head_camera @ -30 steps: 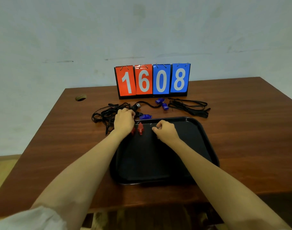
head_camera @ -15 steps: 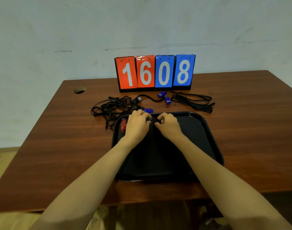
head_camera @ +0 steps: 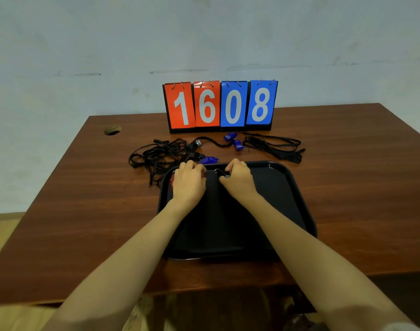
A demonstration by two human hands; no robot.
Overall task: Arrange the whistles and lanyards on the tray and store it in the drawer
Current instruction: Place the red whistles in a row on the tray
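Inspected the work at the far end of the tray [head_camera: 307, 218]. Found the left hand [head_camera: 190, 182] curled, fingertips closed on a sliver of red, judged to be a second red whistle [head_camera: 204, 174]. Found the right hand [head_camera: 237, 181] pinching the end of a black lanyard [head_camera: 218, 171] strung between the two hands over the tray. Noted one red whistle [head_camera: 172, 181] lying on the tray just beside the left hand.

Recorded as outstanding, all on the table [head_camera: 347, 163] beyond the tray:
- a blue whistle [head_camera: 209, 160] just past the rim
- a pair of blue whistles [head_camera: 234, 140] near the scoreboard [head_camera: 219, 105]
- a tangled lanyard heap [head_camera: 159, 154] to the left
- a lanyard bundle [head_camera: 273, 146] to the right

Could not see the drawer. Judged the arranging barely begun and the storing not started.
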